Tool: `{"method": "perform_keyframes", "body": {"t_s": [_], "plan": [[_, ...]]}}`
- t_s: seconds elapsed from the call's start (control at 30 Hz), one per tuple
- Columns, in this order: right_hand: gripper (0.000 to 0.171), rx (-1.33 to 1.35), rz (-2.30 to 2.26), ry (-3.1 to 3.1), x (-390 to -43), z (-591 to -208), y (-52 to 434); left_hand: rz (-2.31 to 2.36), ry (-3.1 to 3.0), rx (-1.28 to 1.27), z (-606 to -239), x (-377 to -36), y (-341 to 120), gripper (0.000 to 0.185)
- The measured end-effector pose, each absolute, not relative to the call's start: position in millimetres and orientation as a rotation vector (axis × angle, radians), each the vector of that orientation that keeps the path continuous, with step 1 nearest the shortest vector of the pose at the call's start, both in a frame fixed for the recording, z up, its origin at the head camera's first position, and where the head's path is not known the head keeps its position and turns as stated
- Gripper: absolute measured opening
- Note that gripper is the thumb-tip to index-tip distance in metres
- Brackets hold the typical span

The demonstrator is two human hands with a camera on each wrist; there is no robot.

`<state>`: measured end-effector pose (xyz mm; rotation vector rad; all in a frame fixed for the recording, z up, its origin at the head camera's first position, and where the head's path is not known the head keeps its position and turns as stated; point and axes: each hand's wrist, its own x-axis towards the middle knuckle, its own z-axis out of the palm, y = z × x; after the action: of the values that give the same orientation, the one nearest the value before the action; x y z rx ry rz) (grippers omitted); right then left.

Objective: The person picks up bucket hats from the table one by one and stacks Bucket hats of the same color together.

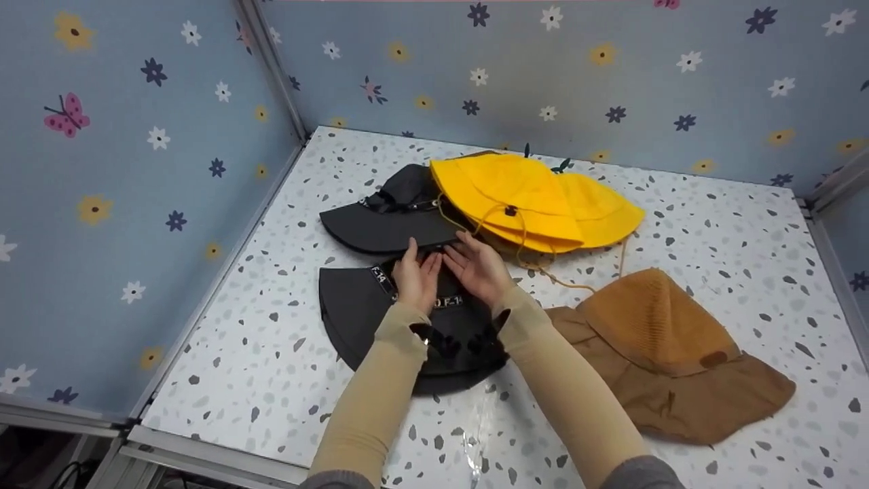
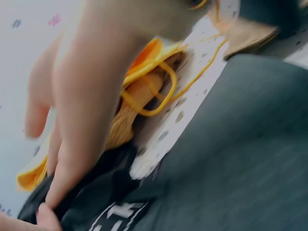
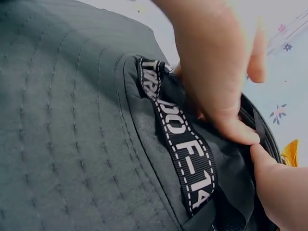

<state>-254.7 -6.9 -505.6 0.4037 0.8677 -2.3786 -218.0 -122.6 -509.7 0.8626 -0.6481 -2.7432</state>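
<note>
A black bucket hat (image 1: 353, 319) with a lettered band (image 3: 185, 144) lies below both forearms. My left hand (image 1: 417, 280) is at its crown, fingers fairly straight and tips touching the dark fabric. Opposite it, my right hand (image 1: 479, 269) has its palm turned inward and its fingers extended at the crown. In the right wrist view the fingertips of the two hands nearly meet on the crown's far edge. A second black hat (image 1: 394, 227) sits just beyond the hands, and the hands hide part of the nearer hat.
Yellow hats (image 1: 516, 197) overlap the second black hat at the back, and their cord (image 1: 567, 282) trails rightward. At the right lies a brown hat (image 1: 655, 333) with a wide brim. Flower-patterned walls (image 1: 475, 75) border the speckled table (image 1: 258, 353) at the left and back.
</note>
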Motion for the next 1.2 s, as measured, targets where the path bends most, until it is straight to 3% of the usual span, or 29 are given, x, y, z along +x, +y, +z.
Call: {"method": "perform_keyframes", "body": {"t_s": [0.23, 0.7, 1.2], "plan": [[0.047, 0.326, -2.349, 0.878, -245.5, -501.9, -6.9, -2.758, -0.848, 0.873, -499.7, -228.7, -140.3, 0.097], [0.056, 0.301, -2.286, 1.003, -241.5, -494.3, 0.8, -2.540, -0.964, 0.613, -476.5, -234.6, -135.7, 0.074], [0.067, 0.139, -2.229, 0.965, -235.8, -479.8, 11.6, -2.233, -0.685, 0.367, -431.7, -219.1, -119.4, 0.068]]}}
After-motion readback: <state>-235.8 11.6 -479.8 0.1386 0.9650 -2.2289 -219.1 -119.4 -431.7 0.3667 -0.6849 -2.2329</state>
